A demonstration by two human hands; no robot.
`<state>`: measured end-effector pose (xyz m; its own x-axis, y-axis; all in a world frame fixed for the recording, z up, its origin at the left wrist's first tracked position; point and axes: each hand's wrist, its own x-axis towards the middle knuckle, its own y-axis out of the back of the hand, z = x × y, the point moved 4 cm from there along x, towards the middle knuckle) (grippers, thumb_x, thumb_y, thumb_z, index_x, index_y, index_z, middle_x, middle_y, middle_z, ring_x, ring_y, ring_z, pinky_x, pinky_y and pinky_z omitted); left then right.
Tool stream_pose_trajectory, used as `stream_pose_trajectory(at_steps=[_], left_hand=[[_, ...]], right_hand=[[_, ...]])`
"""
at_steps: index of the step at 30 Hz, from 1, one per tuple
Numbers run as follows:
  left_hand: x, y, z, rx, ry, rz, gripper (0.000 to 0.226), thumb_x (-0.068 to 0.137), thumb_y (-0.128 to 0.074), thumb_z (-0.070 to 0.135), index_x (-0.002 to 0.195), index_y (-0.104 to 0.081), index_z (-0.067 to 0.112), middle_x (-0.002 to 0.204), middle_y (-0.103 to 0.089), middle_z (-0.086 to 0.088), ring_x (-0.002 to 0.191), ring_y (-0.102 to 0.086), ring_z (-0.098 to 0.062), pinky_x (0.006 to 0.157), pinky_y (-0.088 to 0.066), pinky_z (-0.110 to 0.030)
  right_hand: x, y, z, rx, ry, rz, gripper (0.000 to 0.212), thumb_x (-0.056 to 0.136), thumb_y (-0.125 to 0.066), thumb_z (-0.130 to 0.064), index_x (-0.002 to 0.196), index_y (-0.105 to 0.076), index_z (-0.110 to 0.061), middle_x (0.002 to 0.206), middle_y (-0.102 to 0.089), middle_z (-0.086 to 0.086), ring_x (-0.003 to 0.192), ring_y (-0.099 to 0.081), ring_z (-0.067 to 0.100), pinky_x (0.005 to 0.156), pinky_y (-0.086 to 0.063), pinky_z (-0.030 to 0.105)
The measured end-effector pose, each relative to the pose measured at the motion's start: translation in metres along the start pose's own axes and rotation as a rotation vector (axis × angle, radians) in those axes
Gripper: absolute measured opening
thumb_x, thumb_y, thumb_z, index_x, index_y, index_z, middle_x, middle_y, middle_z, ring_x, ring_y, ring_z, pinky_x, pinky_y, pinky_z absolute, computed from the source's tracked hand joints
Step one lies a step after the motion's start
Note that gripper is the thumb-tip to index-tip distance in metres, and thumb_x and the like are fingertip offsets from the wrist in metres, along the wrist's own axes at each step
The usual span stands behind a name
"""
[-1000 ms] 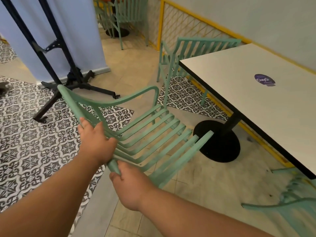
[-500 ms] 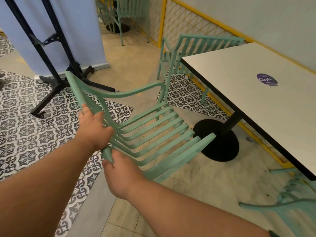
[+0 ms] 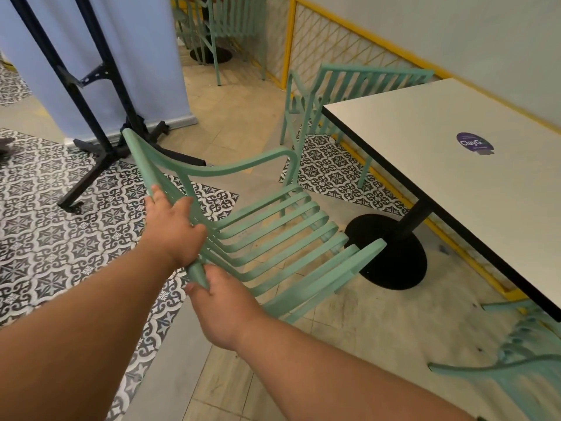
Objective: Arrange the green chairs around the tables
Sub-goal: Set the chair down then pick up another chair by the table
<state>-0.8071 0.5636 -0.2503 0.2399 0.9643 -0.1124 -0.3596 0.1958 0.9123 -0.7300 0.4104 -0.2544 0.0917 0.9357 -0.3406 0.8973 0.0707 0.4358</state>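
White desk (image 3: 455,189) with a tilted green chair (image 3: 273,238) held just beside it
The chair leans left of the desk, near its black base (image 3: 394,259); left hand (image 3: 173,229) curls over the backrest rail (image 3: 142,165); right hand (image 3: 224,308) grips the rail's near end.

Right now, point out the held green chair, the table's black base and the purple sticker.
green chair (image 3: 328,277), head view, on its near armrest
black base (image 3: 391,268), head view, on the round foot plate
purple sticker (image 3: 473,142), head view, on its printed face
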Motion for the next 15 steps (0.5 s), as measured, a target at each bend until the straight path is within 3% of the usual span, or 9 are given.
stream_pose_trajectory(at_steps=[4, 9, 12, 15], left_hand=[[-0.017, 0.004, 0.015, 0.160, 0.026, 0.031, 0.075, 0.094, -0.044, 0.044, 0.159, -0.021, 0.015, 0.166, -0.001, -0.029, 0.154, -0.002, -0.042, 0.125, -0.007, -0.052], [-0.062, -0.002, 0.041, -0.175, -0.007, 0.090, 0.077, 0.089, -0.061, 0.040, 0.156, -0.031, 0.017, 0.166, -0.011, -0.023, 0.152, -0.009, -0.036, 0.124, -0.011, -0.051], [-0.075, -0.019, 0.053, 0.072, -0.069, 0.016, 0.078, 0.085, -0.047, 0.056, 0.156, -0.032, 0.025, 0.166, -0.023, -0.011, 0.153, -0.015, -0.028, 0.125, -0.007, -0.053], [-0.074, -0.027, 0.054, 0.194, -0.076, -0.020, 0.076, 0.083, -0.039, 0.064, 0.152, -0.035, 0.033, 0.161, -0.035, 0.007, 0.151, -0.023, -0.018, 0.119, -0.010, -0.066]], right_hand=[[0.001, 0.000, 0.005, 0.080, -0.049, -0.021, 0.030, 0.098, -0.051, -0.047, 0.117, -0.056, -0.025, 0.108, -0.065, 0.004, 0.096, -0.061, 0.029, 0.083, -0.050, 0.042], [-0.004, 0.013, 0.044, 0.227, -0.155, -0.108, 0.048, 0.087, -0.057, -0.057, 0.134, -0.054, -0.047, 0.123, -0.067, -0.011, 0.112, -0.063, 0.015, 0.102, -0.050, 0.044], [-0.005, 0.044, 0.077, 0.138, -0.194, -0.055, 0.062, 0.084, -0.053, -0.069, 0.143, -0.046, -0.050, 0.145, -0.054, -0.013, 0.132, -0.050, 0.016, 0.109, -0.042, 0.045], [0.007, 0.083, 0.113, -0.116, -0.228, 0.030, 0.063, 0.093, -0.057, -0.058, 0.150, -0.042, -0.040, 0.157, -0.041, -0.008, 0.142, -0.040, 0.019, 0.114, -0.036, 0.037]])
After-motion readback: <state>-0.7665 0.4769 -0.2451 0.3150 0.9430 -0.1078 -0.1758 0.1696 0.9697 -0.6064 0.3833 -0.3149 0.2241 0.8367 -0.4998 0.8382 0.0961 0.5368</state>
